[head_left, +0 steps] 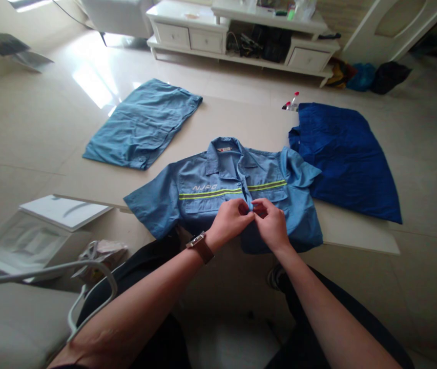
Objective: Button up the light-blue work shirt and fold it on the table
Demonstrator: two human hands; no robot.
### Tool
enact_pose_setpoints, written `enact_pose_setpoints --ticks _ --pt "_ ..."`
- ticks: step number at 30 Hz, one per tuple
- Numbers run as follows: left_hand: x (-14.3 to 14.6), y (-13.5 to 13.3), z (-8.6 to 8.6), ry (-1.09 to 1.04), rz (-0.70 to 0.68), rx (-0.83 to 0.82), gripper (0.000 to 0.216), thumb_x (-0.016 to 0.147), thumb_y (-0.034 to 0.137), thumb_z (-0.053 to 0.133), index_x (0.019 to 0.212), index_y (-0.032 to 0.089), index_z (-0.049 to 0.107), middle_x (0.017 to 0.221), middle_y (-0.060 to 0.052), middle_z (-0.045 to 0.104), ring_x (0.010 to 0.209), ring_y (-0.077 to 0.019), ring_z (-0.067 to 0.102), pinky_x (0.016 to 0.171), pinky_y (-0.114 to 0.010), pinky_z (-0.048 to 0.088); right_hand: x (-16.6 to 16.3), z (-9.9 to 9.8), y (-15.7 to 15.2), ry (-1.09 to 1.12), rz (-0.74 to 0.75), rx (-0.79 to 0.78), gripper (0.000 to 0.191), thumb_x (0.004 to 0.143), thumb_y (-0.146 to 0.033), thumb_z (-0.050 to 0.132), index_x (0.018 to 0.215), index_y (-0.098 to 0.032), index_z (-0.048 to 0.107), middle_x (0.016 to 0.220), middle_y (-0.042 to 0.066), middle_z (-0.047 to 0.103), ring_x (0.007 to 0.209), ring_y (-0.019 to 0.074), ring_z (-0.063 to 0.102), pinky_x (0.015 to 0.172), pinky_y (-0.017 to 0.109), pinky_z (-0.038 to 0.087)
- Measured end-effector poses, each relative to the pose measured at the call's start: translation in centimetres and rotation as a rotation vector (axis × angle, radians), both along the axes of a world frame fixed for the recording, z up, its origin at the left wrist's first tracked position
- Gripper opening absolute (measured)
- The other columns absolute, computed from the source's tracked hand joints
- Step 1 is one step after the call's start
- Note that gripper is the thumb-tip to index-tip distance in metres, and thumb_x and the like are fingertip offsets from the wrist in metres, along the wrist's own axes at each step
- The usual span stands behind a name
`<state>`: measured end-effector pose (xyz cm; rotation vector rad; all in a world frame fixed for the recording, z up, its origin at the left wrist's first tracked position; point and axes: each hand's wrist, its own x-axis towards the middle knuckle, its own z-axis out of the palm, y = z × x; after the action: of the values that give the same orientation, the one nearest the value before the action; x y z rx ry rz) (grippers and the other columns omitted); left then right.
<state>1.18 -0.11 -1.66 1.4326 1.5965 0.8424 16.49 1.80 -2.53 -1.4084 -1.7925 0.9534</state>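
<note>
A blue short-sleeved work shirt [199, 177] lies face up at the table's near edge, collar pointing away, with a yellow-and-grey stripe across its chest. Both hands meet at its front opening, just below the stripe. My left hand [233, 215] pinches the shirt's front edge between thumb and fingers. Opposite it, my right hand [270, 220] pinches the same spot, fingertips almost touching the left ones. Whatever button sits between the fingertips is hidden. One fastened button shows higher up, near the stripe. The shirt's lower part hangs over the table edge.
A folded grey-blue garment [145, 125] lies at the table's far left. Dark blue folded cloth [345, 159] covers the right end, touching the shirt's sleeve. Red-capped bottles [294, 101] stand behind the table [241, 118]. A white box [64, 212] is at the left, beside a plastic bag [101, 256].
</note>
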Motion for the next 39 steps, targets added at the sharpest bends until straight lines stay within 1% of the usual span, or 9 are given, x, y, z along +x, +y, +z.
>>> enact_pose_setpoints --ticks 3,5,9,15,18,22,27,34,39 --pt "0.0 0.2 -0.5 -0.055 0.037 -0.04 0.007 0.082 0.016 0.064 0.077 0.016 0.071 0.073 -0.001 0.07 0.068 -0.0125 0.06 0.065 -0.025 0.042 -0.1 0.2 -0.1 -0.029 -0.006 0.03 0.023 0.079 -0.025 0.063 0.101 -0.022 0.072 0.082 0.003 0.075 0.073 0.0219 0.072 0.073 0.033 0.055" --pt "0.0 0.3 -0.8 -0.085 0.061 -0.065 0.009 0.083 0.022 0.069 0.078 0.015 0.071 0.074 -0.001 0.07 0.069 -0.0128 0.061 0.064 -0.025 0.042 -0.2 0.4 -0.1 -0.04 0.008 0.037 0.023 0.08 -0.025 0.062 0.101 -0.022 0.072 0.082 0.003 0.076 0.072 0.0217 0.072 0.071 0.033 0.055" --pt "-0.1 0.3 -1.4 -0.142 0.091 -0.098 0.021 0.083 0.036 0.075 0.08 0.015 0.073 0.078 -0.004 0.072 0.072 -0.0144 0.062 0.062 -0.024 0.042 -0.2 0.5 -0.2 -0.064 0.018 0.068 0.022 0.08 -0.023 0.061 0.1 -0.023 0.072 0.084 0.004 0.077 0.072 0.0221 0.071 0.073 0.034 0.056" --pt "-0.1 0.5 -1.8 -0.181 0.106 -0.098 0.005 0.082 0.018 0.067 0.082 0.014 0.071 0.079 -0.003 0.071 0.073 -0.0138 0.063 0.066 -0.025 0.045 -0.4 0.3 -0.3 -0.096 0.005 0.107 0.02 0.08 -0.022 0.063 0.098 -0.023 0.071 0.086 0.004 0.077 0.08 0.0236 0.072 0.08 0.036 0.056" --pt "0.1 0.4 -1.9 -0.19 0.116 -0.071 0.007 0.08 0.013 0.066 0.085 0.015 0.07 0.078 -0.001 0.069 0.072 -0.0128 0.062 0.066 -0.024 0.045 -0.4 0.1 -0.3 -0.086 0.0 0.12 0.017 0.082 -0.023 0.062 0.097 -0.023 0.07 0.088 0.005 0.077 0.084 0.024 0.073 0.082 0.036 0.056" --pt "0.3 0.4 -2.3 -0.203 0.118 -0.062 0.009 0.078 0.011 0.065 0.085 0.016 0.067 0.072 0.002 0.065 0.067 -0.0112 0.058 0.063 -0.023 0.042 -0.4 -0.1 -0.2 -0.057 -0.007 0.095 0.015 0.084 -0.025 0.062 0.096 -0.023 0.07 0.087 0.005 0.076 0.081 0.0232 0.073 0.08 0.036 0.057" --pt "0.4 0.4 -2.5 -0.222 0.109 -0.037 0.013 0.075 0.008 0.064 0.086 0.016 0.066 0.072 0.003 0.062 0.067 -0.0108 0.056 0.062 -0.023 0.04 -0.6 0.2 -0.2 -0.042 0.001 0.094 0.012 0.084 -0.027 0.061 0.093 -0.023 0.069 0.083 0.005 0.074 0.078 0.023 0.071 0.078 0.035 0.057" --pt "0.4 0.3 -1.5 -0.17 0.093 -0.018 0.018 0.07 0.002 0.062 0.082 0.016 0.062 0.075 0.004 0.059 0.069 -0.011 0.051 0.065 -0.024 0.038 -0.7 0.4 -0.3 -0.022 -0.015 0.058 0.01 0.083 -0.028 0.06 0.09 -0.023 0.066 0.078 0.003 0.071 0.074 0.0224 0.069 0.075 0.035 0.054" --pt "0.3 0.3 -1.0 -0.102 0.059 0.009 0.024 0.068 -0.001 0.061 0.085 0.017 0.061 0.079 0.003 0.06 0.073 -0.0119 0.053 0.068 -0.025 0.039 -0.6 -0.4 0.1 0.125 -0.099 -0.054 0.011 0.078 -0.033 0.065 0.083 -0.023 0.062 0.075 0.002 0.067 0.071 0.0209 0.065 0.069 0.034 0.053"
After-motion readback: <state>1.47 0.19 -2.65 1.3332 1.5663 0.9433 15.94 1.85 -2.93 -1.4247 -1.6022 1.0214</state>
